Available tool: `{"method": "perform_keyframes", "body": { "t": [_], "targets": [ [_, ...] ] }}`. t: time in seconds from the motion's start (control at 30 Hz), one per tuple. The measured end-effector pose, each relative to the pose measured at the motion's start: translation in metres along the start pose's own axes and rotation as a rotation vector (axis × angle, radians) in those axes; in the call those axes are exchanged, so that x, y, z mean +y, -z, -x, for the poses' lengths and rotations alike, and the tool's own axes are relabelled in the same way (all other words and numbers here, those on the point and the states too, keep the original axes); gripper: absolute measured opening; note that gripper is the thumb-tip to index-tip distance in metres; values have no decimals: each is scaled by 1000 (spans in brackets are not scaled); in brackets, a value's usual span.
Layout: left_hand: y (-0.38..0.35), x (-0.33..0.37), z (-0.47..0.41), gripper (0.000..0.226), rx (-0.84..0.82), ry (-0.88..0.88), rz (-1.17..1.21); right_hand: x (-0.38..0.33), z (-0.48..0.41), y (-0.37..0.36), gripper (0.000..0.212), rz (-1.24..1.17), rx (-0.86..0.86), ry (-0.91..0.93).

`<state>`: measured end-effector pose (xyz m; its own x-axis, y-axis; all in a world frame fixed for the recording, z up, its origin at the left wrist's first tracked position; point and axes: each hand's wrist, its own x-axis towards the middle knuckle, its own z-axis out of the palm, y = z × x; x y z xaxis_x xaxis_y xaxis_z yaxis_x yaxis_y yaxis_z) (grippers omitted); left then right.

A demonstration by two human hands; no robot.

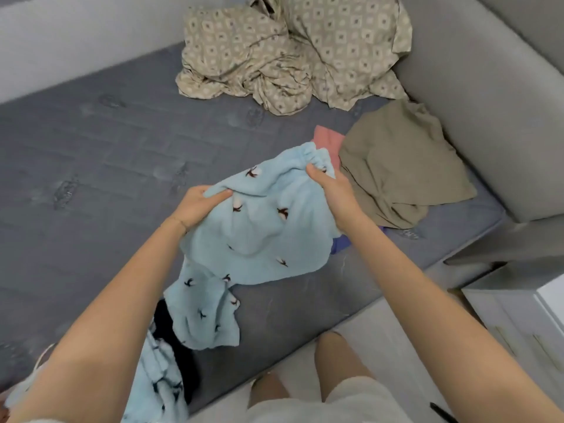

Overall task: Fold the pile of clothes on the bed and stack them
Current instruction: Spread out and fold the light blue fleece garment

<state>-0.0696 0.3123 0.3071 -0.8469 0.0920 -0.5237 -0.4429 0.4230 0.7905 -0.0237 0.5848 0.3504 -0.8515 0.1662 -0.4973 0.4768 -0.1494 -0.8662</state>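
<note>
I hold up light blue fleece pants [262, 227] with a small dark bird print over the grey mattress [91, 166]. My left hand [195, 206] grips the left side of the elastic waistband, thumb on top. My right hand [331, 186] pinches the gathered waistband at its right end. A pant leg hangs down to the mattress near the bed's front edge. Under my left arm lie another blue bird-print garment [158, 383] and a black garment [175, 346]. To the right lie an olive garment [403, 166], a pink one [328, 140] and a purple piece [340, 244].
A crumpled beige patterned sheet [290, 53] lies at the far side of the bed against the grey padded headboard [488, 102]. A white cabinet [525, 312] stands at the right beside the bed. My legs show at the bottom, standing on a pale floor.
</note>
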Motion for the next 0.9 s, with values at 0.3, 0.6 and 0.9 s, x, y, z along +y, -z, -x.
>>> {"method": "perform_keyframes", "body": {
  "t": [0.3,0.6,0.9],
  "targets": [
    [-186,14,-175,53,26,20,20,49,-161,136,31,456,269,34],
    [-272,-48,-291,44,190,70,-246,129,-290,189,68,636,258,-114],
    [-278,-102,-292,59,335,-174,-570,177,-333,186,80,1112,348,312]
  ]
}}
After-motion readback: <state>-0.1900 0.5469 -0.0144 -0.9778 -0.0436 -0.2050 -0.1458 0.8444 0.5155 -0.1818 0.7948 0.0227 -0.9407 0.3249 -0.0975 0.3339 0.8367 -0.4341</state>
